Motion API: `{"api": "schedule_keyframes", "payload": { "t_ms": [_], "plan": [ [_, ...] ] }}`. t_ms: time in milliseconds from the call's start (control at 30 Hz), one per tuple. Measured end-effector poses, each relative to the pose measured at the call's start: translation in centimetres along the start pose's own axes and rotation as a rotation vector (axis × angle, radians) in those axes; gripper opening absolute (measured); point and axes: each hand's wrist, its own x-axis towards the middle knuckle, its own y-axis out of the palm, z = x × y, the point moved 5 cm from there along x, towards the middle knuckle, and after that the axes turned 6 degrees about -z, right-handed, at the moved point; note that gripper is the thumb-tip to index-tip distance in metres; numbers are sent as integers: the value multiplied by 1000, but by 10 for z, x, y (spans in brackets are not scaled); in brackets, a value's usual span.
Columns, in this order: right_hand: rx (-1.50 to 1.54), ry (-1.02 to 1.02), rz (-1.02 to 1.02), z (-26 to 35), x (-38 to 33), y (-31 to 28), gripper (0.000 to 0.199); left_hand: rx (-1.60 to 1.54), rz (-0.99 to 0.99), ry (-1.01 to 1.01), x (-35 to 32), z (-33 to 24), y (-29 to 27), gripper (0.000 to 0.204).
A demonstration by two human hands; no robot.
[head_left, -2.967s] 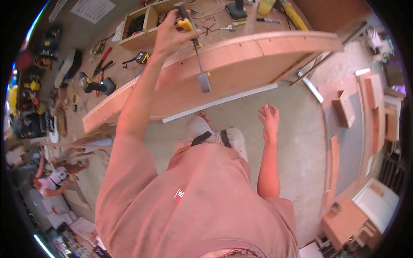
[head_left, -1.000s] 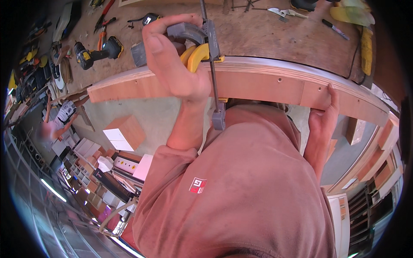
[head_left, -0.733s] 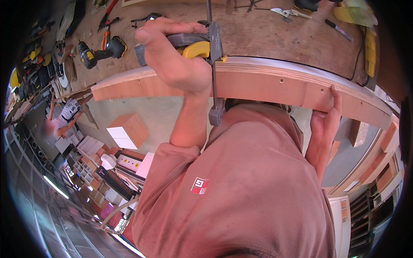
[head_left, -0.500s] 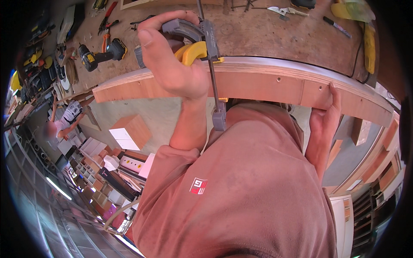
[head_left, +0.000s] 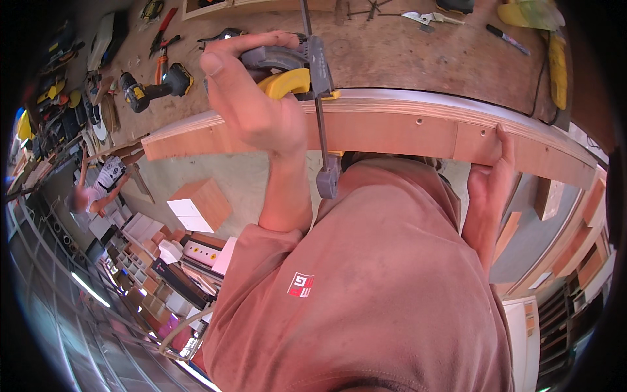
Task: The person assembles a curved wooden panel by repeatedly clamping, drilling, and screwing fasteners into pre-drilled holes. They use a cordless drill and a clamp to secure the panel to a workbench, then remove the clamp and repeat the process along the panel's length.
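My left hand is wrapped round the grip of a bar clamp, which has a grey body, a yellow lever and a dark steel bar. Across the bench's near edge runs a long plywood board with a pale strip along its top and a few screw holes in its face. The clamp's bar crosses in front of this board; its grey lower jaw sits at the board's bottom edge. Farther right, my right hand grips the board from below, one digit lying up its face and the other fingers partly hidden.
On the workbench lie a cordless drill, pliers, a marker and a yellow-handled tool. A wood-and-white box stands on the floor at left. Another person is in the far left background.
My left hand and the clamp's grip have shifted slightly left and down, and the clamp's bar tilts a little differently. My right hand stays at the same place on the board.
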Motion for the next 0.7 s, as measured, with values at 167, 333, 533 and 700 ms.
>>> {"api": "schedule_keyframes", "payload": {
  "t_ms": [167, 333, 533, 700],
  "plan": [
    [19, 21, -7, -2, 5, -2, 44, 60, 20, 7, 6, 3, -4, 54],
    [18, 30, -14, -2, 4, -1, 42, 74, 29, 71, -2, 0, -4, 56],
    [49, 34, -7, -2, 7, -3, 39, 109, 156, 175, 0, 2, -8, 56],
    [51, 40, 13, -1, 8, -3, 40, 214, 178, 238, 12, 4, -4, 60]
  ]
}}
